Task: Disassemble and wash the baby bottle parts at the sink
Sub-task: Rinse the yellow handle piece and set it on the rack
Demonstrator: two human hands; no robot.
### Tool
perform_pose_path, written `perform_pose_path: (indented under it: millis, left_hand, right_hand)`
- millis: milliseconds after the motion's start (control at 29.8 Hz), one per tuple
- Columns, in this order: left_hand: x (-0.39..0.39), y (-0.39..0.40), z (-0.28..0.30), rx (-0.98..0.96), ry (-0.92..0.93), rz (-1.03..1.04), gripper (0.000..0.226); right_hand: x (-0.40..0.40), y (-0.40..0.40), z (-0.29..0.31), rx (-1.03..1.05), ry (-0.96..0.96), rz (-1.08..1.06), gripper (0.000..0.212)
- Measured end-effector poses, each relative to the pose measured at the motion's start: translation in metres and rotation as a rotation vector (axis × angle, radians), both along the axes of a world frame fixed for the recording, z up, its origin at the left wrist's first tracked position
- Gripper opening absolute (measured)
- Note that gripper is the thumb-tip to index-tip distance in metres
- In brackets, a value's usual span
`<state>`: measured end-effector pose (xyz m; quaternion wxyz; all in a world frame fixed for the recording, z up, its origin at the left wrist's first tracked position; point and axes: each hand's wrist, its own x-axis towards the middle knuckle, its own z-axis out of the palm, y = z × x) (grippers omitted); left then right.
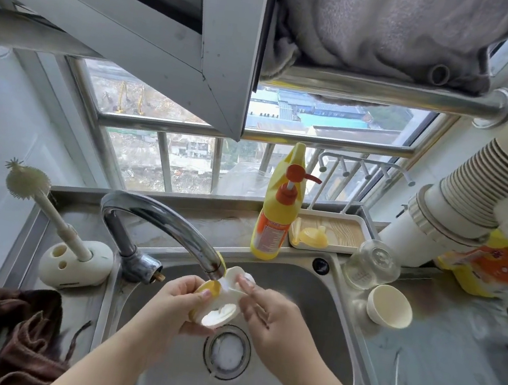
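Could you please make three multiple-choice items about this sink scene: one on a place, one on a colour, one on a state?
1. Where does the brush stand?
A. in a white holder left of the tap
B. in the basin
C. on the tray

2. What colour is the soap bottle's pump?
A. blue
B. orange
C. white

3. What is the left hand doing?
A. hanging idle
B. resting flat on the counter
C. holding the collar under the tap

Answers:
1 A: the brush handle sits in the holder left of the tap.
2 B: the pump on the soap bottle is orange above a yellow body.
3 C: its fingers grip the collar, a yellow and white part, below the spout, while the right hand pinches a white piece of it.
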<state>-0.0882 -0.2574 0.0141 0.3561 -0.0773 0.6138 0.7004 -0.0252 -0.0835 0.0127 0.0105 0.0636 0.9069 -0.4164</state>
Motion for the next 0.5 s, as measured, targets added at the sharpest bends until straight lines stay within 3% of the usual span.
perform_pose_path:
  millis: [134,201,403,504]
  left_hand:
    - [0.004,0.003,0.003,-0.049,0.121,-0.031,0.037]
    - [0.005,0.005,0.004,0.001,0.115,-0.014,0.031]
    - [0.006,0.003,0.003,0.103,-0.006,0.073,0.029]
    - [0.005,0.003,0.005,0.098,-0.04,0.112,0.033]
  right_hand:
    - [-0.003,0.004,0.004,-0.064,-0.016,-0.028,0.036]
    - [-0.003,-0.001,0.008,-0.15,0.014,0.008,0.036]
    - [0.0,-0.003,-0.001,-0.133,-0.002,-0.026,0.041]
    - [0.002,-0.006,-0.002,0.01,-0.022,0.044,0.045]
